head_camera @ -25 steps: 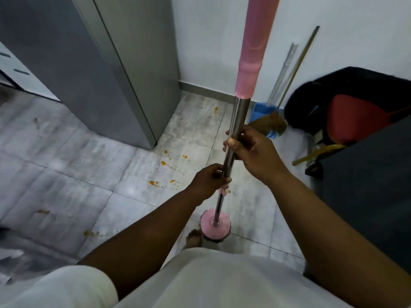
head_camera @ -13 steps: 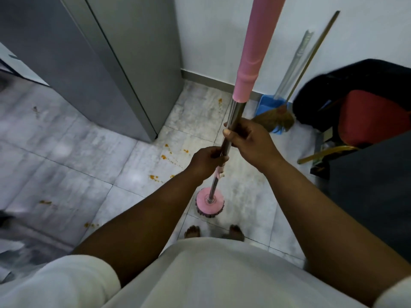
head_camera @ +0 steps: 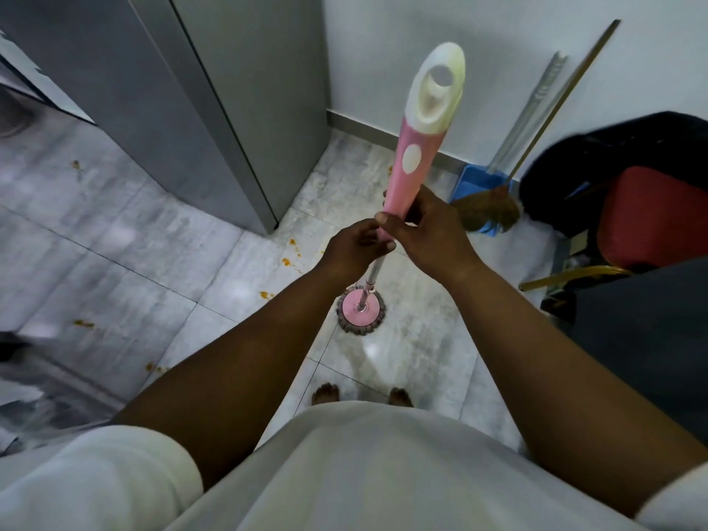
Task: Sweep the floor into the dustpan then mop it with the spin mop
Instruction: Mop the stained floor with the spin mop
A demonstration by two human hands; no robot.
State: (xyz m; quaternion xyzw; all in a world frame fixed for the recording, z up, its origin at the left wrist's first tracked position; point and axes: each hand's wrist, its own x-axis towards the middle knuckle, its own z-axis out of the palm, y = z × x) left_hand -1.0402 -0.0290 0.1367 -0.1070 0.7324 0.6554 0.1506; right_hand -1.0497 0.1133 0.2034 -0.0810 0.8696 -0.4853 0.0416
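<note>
Now I see left hand and right hand both in curled grip on smooth pink mop handle | steel shaft below | round mop head on speckled tile floor.

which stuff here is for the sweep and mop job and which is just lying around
For the job: mop, held by left hand and right hand; mop head; broom; dustpan; orange spots on the floor.

Lying about: red chair; grey cabinet.
</note>
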